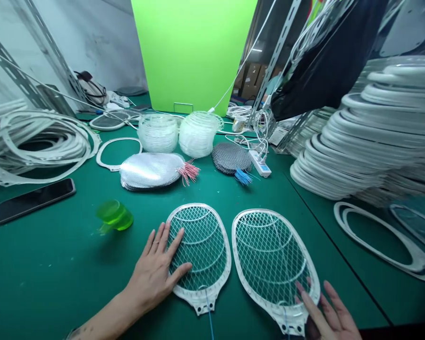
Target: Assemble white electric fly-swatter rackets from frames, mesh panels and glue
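Two white mosquito-swatter heads lie side by side on the green table. Each has an oval rim, diamond mesh, and a blue wire at its neck. My left hand (pixel 159 264) rests with spread fingers over the left edge of the left swatter head (pixel 227 255). At the lower right rim of the right swatter head (pixel 238 264) is my right hand (pixel 327 311), fingers stretched and apart, some reaching over the rim onto the mesh. Part of this hand is cut off by the bottom of the view. A translucent green cup-like piece (pixel 115 215) sits left of my left hand.
Behind are silver mesh sheets (pixel 148 170) with red wires, dark mesh sheets (pixel 231 158) with blue wires, and clear ring stacks (pixel 158 133). White frames pile up at left (pixel 85 137) and tower at right (pixel 340 156). A phone (pixel 35 200) and power strip (pixel 260 164) lie nearby.
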`<state>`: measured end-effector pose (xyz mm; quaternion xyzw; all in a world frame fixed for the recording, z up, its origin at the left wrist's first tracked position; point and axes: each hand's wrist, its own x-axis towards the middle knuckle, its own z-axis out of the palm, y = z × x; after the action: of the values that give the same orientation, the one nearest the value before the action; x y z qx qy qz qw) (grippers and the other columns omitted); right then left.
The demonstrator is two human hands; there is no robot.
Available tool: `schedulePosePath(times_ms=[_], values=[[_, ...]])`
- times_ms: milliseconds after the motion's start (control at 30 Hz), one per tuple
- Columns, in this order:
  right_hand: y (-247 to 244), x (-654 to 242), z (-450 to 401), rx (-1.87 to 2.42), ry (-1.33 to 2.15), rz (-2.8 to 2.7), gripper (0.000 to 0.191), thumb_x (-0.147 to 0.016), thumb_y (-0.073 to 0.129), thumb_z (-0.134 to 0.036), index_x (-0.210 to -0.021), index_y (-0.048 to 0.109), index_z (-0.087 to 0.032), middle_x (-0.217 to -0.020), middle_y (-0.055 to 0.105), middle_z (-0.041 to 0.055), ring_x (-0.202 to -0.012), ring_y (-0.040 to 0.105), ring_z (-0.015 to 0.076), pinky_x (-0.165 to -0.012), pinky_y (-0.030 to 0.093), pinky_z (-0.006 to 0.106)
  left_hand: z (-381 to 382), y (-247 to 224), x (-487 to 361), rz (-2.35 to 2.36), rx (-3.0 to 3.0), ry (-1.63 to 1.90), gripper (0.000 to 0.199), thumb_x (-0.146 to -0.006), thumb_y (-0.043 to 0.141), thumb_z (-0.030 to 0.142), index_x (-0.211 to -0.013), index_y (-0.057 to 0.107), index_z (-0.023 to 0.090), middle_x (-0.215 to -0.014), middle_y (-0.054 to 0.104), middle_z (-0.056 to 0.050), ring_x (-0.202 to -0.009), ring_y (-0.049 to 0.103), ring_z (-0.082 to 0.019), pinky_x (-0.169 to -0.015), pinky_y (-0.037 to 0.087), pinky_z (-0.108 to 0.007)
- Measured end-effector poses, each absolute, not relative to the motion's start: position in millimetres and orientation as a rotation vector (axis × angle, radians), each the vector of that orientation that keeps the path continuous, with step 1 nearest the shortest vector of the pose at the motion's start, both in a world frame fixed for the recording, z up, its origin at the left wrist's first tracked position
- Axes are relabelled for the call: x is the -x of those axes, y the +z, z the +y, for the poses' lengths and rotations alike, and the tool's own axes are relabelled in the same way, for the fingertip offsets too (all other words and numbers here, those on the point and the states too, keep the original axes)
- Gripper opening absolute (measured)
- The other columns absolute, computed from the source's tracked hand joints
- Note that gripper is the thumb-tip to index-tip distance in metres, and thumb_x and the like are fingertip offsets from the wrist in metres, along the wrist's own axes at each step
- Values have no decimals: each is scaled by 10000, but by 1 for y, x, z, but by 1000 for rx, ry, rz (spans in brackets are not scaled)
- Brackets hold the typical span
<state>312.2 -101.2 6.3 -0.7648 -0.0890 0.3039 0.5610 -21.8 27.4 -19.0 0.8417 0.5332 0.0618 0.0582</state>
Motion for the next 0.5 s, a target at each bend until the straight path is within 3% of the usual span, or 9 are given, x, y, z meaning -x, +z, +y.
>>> schedulePosePath(times_ms=[133, 300, 400, 500], values=[[17, -323, -91, 1638, 780, -132, 874, -592, 866, -403, -1372, 518, -218, -1304, 639, 118, -1202, 596, 309, -891, 592, 336, 32, -19, 1, 1563, -2514, 236, 801, -893, 414, 691, -1549, 134, 327, -1633, 66, -80, -1481, 116, -366, -1167, 224, -592], [35, -332, -86, 1603, 745, -147, 797, -622, 862, -348, -1328, 556, -138, -1228, 684, 125, -1130, 644, 300, -828, 625, 322, 43, 15, 5, 1517, -2201, 480, 666, -941, 409, 616, -1527, 249, 343, -1625, 156, -27, -1487, 116, -340, -1157, 217, -622], [59, -313, -78, 1608, 503, -349, 679, -672, 842, -331, -1288, 609, -169, -1230, 686, 87, -1112, 654, 291, -925, 586, 376, 60, 51, 14, 1442, -1839, 766, 494, -986, 360, 552, -1382, 524, 307, -1511, 443, -13, -1431, 338, -278, -1132, 360, -511], [87, -285, -61, 1570, 245, -519, 645, -680, 836, -347, -1270, 632, -181, -1266, 665, 81, -1090, 661, 302, -1022, 514, 441, 75, 69, 16, 1377, -1709, 865, 477, -990, 361, 538, -1251, 643, 255, -1319, 639, -31, -1249, 570, -243, -1034, 493, -405]])
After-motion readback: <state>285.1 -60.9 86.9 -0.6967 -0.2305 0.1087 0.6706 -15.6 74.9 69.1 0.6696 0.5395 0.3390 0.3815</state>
